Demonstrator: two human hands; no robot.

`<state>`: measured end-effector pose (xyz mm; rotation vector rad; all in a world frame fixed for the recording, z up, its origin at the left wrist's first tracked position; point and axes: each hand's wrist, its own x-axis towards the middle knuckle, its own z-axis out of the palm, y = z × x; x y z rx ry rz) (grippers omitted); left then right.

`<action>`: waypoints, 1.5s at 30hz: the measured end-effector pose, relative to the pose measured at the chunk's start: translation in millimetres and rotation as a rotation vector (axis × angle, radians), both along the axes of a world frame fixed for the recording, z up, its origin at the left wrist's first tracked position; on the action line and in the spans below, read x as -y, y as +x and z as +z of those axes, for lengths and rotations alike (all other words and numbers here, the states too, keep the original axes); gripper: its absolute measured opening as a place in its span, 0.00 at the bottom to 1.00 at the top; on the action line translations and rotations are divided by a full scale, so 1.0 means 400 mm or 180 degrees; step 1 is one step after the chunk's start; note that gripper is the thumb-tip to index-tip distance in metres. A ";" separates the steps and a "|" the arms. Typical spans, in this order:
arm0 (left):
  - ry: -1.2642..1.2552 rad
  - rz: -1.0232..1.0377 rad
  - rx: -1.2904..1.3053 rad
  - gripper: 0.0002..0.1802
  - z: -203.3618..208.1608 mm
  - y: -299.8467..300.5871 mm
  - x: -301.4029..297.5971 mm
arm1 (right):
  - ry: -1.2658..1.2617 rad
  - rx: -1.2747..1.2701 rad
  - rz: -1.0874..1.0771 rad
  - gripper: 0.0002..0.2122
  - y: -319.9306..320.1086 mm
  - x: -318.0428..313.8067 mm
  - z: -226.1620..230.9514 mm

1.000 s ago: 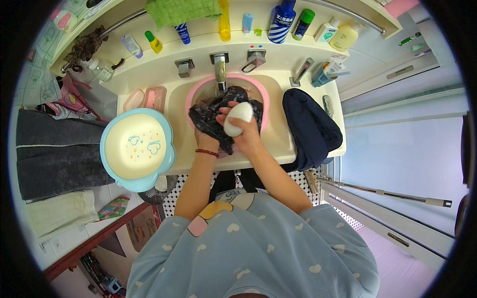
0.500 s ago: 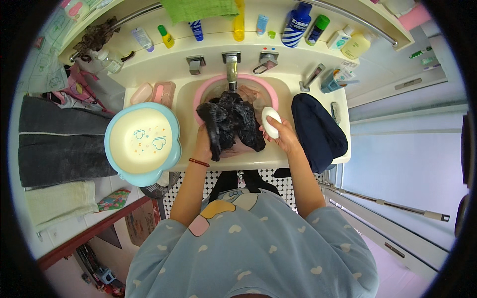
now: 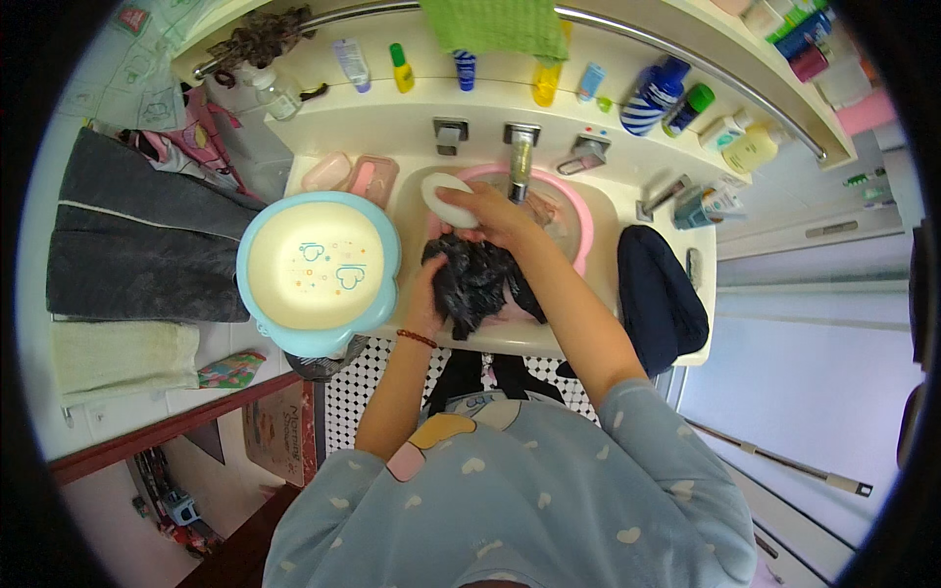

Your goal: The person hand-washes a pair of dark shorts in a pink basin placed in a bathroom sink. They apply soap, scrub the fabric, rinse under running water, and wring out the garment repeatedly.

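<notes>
In the sink stands a pink-rimmed basin with a light pinkish wet cloth in it. A wet, bunched black garment hangs over the basin's near side. My left hand grips the garment's left edge, its fingers partly hidden by the fabric. Crossing over the garment, my right hand holds a white, oval bar of soap above its upper left part. Beyond the hands is the metal faucet, pointing down into the basin.
A light-blue basin stands left of the sink, with a pink soap dish behind it. Folded dark navy fabric lies on the right counter. Several bottles and tubes, including a blue-striped bottle, line the back ledge.
My right hand has carried the soap leftward across the garment, from its right side to its upper left. My left hand still grips the garment. The whole view has shifted.
</notes>
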<state>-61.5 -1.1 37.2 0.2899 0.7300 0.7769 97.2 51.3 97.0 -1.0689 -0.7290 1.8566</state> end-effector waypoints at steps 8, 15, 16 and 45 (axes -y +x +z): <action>-0.0359 0.0146 -0.1043 0.19 -0.060 -0.014 0.014 | -0.0477 0.0874 0.0364 0.17 -0.167 -0.313 -0.169; -0.0531 0.0315 -0.0898 0.22 -0.020 -0.013 0.006 | -0.0152 0.1516 0.0297 0.17 -0.226 -0.351 -0.252; -0.0745 0.0307 -0.0507 0.22 -0.027 -0.016 0.000 | -0.0097 0.1556 0.0232 0.17 -0.212 -0.349 -0.271; 0.1561 -0.0133 -0.1384 0.22 0.102 0.151 -0.153 | 0.1091 0.1419 -0.2818 0.10 0.228 0.207 0.087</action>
